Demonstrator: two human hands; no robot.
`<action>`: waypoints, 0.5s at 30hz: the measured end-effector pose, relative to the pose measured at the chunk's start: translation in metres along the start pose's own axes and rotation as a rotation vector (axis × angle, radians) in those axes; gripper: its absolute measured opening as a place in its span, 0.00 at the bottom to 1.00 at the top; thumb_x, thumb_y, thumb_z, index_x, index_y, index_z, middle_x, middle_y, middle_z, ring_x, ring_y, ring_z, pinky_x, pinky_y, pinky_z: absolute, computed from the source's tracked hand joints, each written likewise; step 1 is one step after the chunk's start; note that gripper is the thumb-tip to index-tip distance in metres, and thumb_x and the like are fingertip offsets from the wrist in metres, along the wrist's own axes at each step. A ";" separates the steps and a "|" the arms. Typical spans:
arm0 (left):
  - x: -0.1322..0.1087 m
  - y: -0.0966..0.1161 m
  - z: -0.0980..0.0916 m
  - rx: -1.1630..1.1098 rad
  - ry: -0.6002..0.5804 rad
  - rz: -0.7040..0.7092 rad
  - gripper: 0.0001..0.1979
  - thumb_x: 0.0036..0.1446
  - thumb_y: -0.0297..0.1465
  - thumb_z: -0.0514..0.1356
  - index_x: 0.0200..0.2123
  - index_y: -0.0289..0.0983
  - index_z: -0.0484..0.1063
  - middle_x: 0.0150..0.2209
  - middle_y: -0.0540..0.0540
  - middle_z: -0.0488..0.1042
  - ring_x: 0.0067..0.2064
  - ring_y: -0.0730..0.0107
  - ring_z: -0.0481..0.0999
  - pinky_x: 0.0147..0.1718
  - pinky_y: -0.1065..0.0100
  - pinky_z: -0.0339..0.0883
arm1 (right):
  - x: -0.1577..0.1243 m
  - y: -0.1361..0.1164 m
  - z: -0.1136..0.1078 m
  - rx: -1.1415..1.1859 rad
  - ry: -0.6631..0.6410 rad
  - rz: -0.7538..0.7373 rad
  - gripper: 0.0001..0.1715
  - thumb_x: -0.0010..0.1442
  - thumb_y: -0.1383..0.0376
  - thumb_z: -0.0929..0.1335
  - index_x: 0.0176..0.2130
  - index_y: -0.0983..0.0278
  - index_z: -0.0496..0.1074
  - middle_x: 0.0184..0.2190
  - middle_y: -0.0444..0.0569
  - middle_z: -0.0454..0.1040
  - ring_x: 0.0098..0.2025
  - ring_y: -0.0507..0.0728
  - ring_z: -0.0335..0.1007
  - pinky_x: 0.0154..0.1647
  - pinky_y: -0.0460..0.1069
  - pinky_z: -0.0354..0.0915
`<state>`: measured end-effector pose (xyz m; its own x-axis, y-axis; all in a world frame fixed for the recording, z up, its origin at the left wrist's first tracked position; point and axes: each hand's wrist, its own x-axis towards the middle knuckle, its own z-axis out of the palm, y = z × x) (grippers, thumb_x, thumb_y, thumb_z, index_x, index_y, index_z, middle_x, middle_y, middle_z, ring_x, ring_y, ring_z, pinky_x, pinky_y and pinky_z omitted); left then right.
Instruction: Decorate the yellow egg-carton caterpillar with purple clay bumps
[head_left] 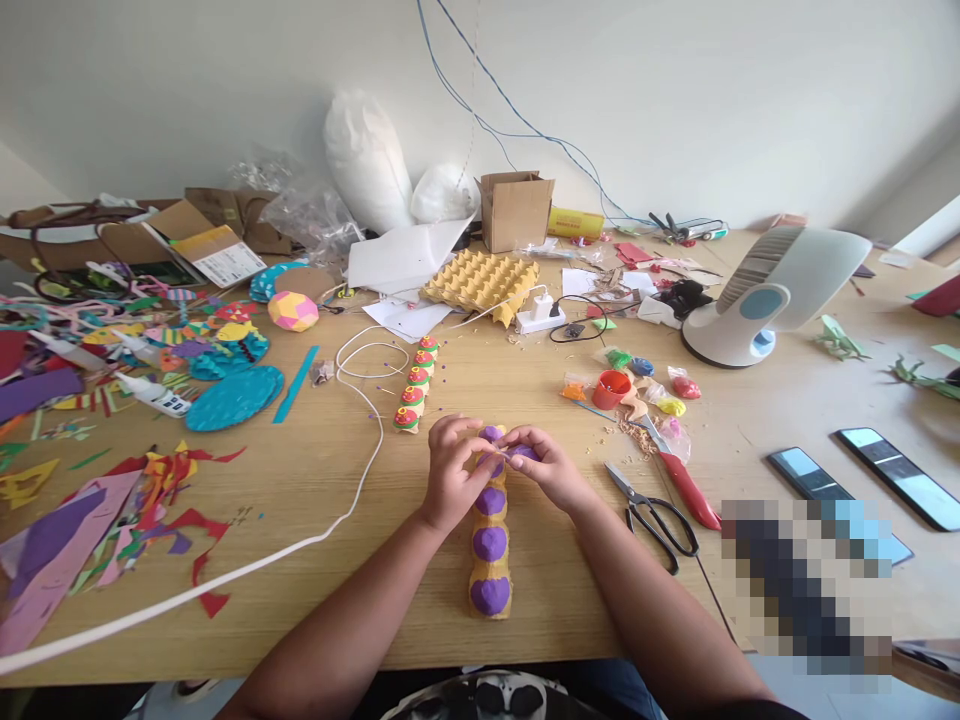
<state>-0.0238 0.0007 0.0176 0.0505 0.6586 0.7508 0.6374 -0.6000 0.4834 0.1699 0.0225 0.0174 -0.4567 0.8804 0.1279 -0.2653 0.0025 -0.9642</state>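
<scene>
A strip of yellow egg carton (472,597) lies lengthwise in front of me, its cups topped with purple clay caps (490,545). Over its far end, both hands meet at the fingertips. My right hand (553,470) is closed around a lump of purple clay (523,453). Thumb and fingers of my left hand (454,478) pinch at the same clay; the exact contact is partly hidden. Behind my left hand stands another carton strip (411,397) with red and green decorated cups.
Scissors (651,515) and a red-handled knife (686,485) lie right of my arm. Beyond them are a red cup (612,388), bagged clay and a white fan-like device (772,290). A white cable (300,545) crosses the left side, near paper scraps. A yellow egg tray (480,280) sits behind.
</scene>
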 end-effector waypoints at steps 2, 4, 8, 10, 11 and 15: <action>0.000 0.000 0.000 -0.004 0.002 0.004 0.06 0.57 0.31 0.69 0.37 0.42 0.76 0.50 0.44 0.72 0.59 0.55 0.68 0.64 0.45 0.60 | 0.000 -0.001 0.000 0.003 0.001 0.004 0.18 0.58 0.56 0.77 0.46 0.60 0.76 0.47 0.49 0.77 0.50 0.57 0.73 0.55 0.53 0.68; 0.000 0.001 0.000 -0.007 0.007 0.005 0.07 0.57 0.30 0.69 0.38 0.42 0.75 0.50 0.43 0.72 0.59 0.55 0.68 0.64 0.45 0.60 | 0.000 -0.001 0.001 0.004 0.006 0.008 0.19 0.58 0.55 0.77 0.45 0.60 0.76 0.47 0.49 0.77 0.49 0.57 0.73 0.55 0.53 0.68; 0.000 0.001 -0.001 -0.008 0.004 0.002 0.07 0.57 0.30 0.69 0.38 0.42 0.75 0.50 0.43 0.72 0.59 0.55 0.68 0.64 0.45 0.60 | 0.000 -0.001 0.001 0.028 -0.003 0.011 0.18 0.58 0.56 0.77 0.46 0.59 0.76 0.47 0.48 0.77 0.48 0.56 0.73 0.53 0.53 0.69; 0.000 0.001 -0.001 -0.003 -0.003 0.001 0.06 0.57 0.30 0.69 0.37 0.42 0.75 0.49 0.43 0.72 0.59 0.55 0.68 0.64 0.45 0.60 | -0.001 -0.001 0.001 0.036 -0.006 0.012 0.17 0.59 0.56 0.77 0.46 0.59 0.76 0.47 0.48 0.77 0.47 0.56 0.73 0.53 0.53 0.69; 0.000 0.002 -0.001 -0.001 -0.005 0.000 0.06 0.57 0.30 0.69 0.37 0.42 0.76 0.49 0.43 0.72 0.59 0.55 0.68 0.64 0.45 0.60 | -0.001 -0.001 0.001 0.035 -0.005 0.011 0.17 0.59 0.56 0.77 0.46 0.59 0.76 0.47 0.48 0.77 0.47 0.56 0.73 0.53 0.53 0.69; 0.001 0.001 -0.001 -0.001 -0.016 -0.002 0.05 0.57 0.30 0.69 0.35 0.42 0.76 0.49 0.44 0.72 0.59 0.55 0.67 0.64 0.45 0.60 | 0.000 -0.001 0.000 0.015 -0.002 0.003 0.18 0.58 0.56 0.77 0.46 0.59 0.76 0.47 0.49 0.76 0.49 0.57 0.73 0.54 0.54 0.68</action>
<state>-0.0236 0.0001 0.0196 0.0617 0.6669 0.7426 0.6370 -0.5991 0.4851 0.1699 0.0220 0.0182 -0.4595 0.8793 0.1254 -0.2763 -0.0073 -0.9611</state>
